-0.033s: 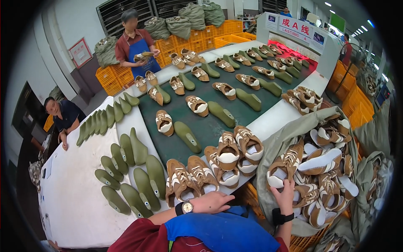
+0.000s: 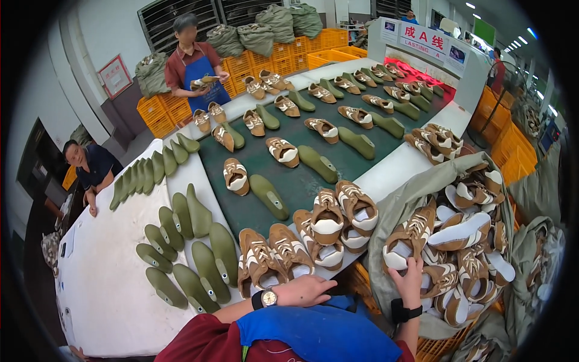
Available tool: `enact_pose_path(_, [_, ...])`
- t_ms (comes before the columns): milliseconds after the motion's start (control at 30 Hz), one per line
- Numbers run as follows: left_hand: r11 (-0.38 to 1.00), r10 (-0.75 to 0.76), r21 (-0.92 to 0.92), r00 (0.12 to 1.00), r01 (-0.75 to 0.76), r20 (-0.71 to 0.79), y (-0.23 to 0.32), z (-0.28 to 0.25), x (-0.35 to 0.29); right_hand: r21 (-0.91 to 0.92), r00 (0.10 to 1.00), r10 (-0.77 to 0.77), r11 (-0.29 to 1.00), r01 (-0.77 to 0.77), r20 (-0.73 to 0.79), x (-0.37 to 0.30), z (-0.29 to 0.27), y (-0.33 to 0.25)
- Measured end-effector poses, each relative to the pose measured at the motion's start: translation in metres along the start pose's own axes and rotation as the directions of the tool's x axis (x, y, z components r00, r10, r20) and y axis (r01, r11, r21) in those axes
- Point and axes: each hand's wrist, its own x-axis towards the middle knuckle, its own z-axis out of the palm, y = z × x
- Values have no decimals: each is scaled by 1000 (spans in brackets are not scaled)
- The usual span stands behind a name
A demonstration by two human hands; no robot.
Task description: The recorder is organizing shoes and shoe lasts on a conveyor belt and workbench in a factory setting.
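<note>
My right hand (image 2: 408, 279) grips the white heel of a brown lace-up shoe (image 2: 417, 228) with white stripes. That shoe lies at the near left of an open grey-green sack, on a heap of similar shoes (image 2: 473, 265). Some of the heaped shoes show pale undersides. My left hand (image 2: 303, 291), with a watch on its wrist, holds nothing; its fingers stretch out to the right, close to the table's near edge. Just beyond it stand brown shoes (image 2: 292, 247) in a row, and a stacked group (image 2: 327, 214) sits to their right.
Green shoe lasts (image 2: 208, 270) stand in rows on the white table (image 2: 114, 271) at left. Shoes and lasts alternate along the dark green belt (image 2: 241, 208). Across it a person in a blue apron (image 2: 211, 72) holds a shoe. Another person (image 2: 90, 166) leans at the far left. Orange crates (image 2: 506, 151) stand at right.
</note>
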Motion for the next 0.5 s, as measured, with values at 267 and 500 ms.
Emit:
enact_pose_path(267, [997, 76, -3, 992, -77, -97, -1, 4, 0, -5, 1000, 1, 1000, -1, 0, 0, -2, -1])
enact_pose_path(500, [998, 67, 3, 997, -67, -35, 1, 1, 0, 84, 999, -4, 996, 8, -43, 0, 1, 8])
